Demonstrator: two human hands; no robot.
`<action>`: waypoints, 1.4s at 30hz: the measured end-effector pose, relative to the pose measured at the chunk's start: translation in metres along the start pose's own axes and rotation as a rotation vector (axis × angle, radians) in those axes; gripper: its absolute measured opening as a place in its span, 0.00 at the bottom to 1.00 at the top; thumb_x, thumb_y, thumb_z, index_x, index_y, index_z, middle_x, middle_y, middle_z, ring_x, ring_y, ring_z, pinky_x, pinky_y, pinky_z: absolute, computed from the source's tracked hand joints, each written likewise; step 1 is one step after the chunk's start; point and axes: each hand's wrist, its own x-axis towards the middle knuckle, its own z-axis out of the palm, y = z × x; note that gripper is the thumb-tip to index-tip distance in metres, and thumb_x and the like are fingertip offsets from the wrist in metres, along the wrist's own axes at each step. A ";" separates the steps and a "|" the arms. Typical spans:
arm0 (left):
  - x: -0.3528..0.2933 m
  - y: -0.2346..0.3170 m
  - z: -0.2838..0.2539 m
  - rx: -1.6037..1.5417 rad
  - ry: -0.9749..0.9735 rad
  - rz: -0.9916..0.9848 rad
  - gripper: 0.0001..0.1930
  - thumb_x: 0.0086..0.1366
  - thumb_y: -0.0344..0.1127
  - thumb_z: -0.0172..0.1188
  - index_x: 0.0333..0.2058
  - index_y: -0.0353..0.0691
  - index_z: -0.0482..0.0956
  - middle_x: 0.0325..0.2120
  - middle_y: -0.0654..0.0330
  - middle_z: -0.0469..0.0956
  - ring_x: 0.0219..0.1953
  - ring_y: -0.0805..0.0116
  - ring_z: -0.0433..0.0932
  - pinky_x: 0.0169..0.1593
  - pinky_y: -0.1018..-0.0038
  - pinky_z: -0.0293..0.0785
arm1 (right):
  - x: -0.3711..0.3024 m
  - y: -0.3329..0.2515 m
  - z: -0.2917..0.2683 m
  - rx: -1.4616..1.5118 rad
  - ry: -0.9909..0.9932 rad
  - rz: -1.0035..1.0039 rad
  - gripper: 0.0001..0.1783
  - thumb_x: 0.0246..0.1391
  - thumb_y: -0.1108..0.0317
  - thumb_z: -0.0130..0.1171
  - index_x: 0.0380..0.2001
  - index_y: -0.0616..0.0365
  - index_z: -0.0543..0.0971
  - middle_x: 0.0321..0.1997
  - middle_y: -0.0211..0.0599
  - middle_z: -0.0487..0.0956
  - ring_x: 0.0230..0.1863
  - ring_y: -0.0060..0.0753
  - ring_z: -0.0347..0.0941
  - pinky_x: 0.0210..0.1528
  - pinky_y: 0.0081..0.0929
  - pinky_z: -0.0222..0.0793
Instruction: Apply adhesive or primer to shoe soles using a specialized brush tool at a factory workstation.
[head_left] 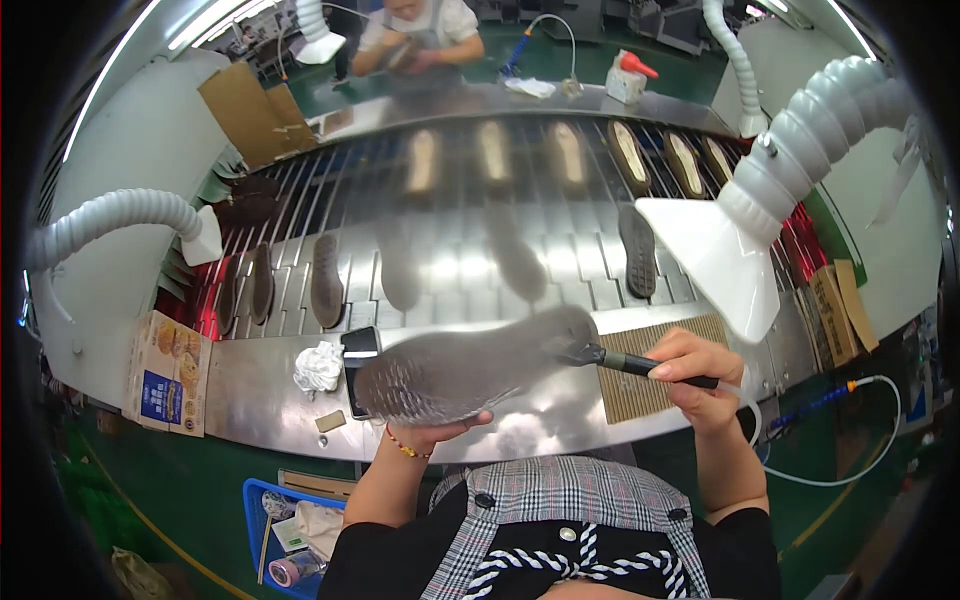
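Note:
A dark grey shoe sole [470, 368] lies level above the near edge of the metal bench, its broad end to the left. My left hand [440, 432] grips it from underneath, and most of the fingers are hidden by the sole. Between the fingers and thumb of my right hand [700, 378] is a black-handled brush [630, 363] with a clear tube trailing off its back end. The brush's tip meets the narrow right end of the sole. Under my right hand lies a ribbed cardboard sheet [640, 402].
Several dark soles, one at the right [638, 250], stand on the conveyor, with shoe uppers [630, 157] farther back. A white duct hood [715, 255] hangs close on the right. Left of the sole are crumpled tissue [318, 367] and a phone [360, 343]. Across the line stands a co-worker [425, 35].

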 end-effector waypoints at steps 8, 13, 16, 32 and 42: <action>0.024 -0.016 0.028 -0.075 0.080 -0.032 0.23 0.74 0.45 0.41 0.60 0.37 0.64 0.60 0.44 0.66 0.54 0.46 0.73 0.56 0.51 0.74 | -0.012 0.010 0.031 0.242 0.101 0.111 0.15 0.48 0.76 0.58 0.40 0.71 0.81 0.39 0.54 0.82 0.39 0.41 0.79 0.45 0.32 0.73; 0.028 -0.052 0.024 0.094 0.142 -0.131 0.24 0.75 0.46 0.37 0.58 0.33 0.66 0.59 0.43 0.67 0.55 0.47 0.73 0.61 0.42 0.68 | -0.020 0.015 0.037 0.410 0.277 0.380 0.15 0.56 0.74 0.52 0.44 0.73 0.77 0.38 0.56 0.81 0.39 0.41 0.80 0.46 0.30 0.75; 0.029 -0.065 0.029 0.009 0.126 -0.155 0.24 0.76 0.45 0.33 0.62 0.38 0.61 0.66 0.56 0.61 0.56 0.51 0.72 0.60 0.45 0.70 | -0.021 0.024 0.034 0.526 0.387 0.485 0.16 0.60 0.70 0.51 0.43 0.72 0.77 0.36 0.54 0.82 0.35 0.37 0.80 0.42 0.28 0.74; 0.050 -0.053 0.068 0.060 -0.210 0.289 0.27 0.75 0.48 0.34 0.69 0.49 0.53 0.70 0.61 0.53 0.46 0.65 0.75 0.38 0.69 0.79 | -0.013 -0.006 0.069 -0.432 0.049 0.013 0.14 0.46 0.76 0.64 0.39 0.65 0.82 0.30 0.40 0.82 0.27 0.35 0.79 0.30 0.24 0.72; 0.046 -0.044 0.072 0.201 -0.014 0.531 0.27 0.74 0.49 0.37 0.63 0.36 0.59 0.52 0.48 0.72 0.35 0.67 0.77 0.33 0.76 0.79 | -0.005 -0.012 0.073 -0.426 -0.113 -0.141 0.18 0.39 0.82 0.64 0.39 0.67 0.80 0.31 0.42 0.82 0.26 0.36 0.78 0.28 0.25 0.73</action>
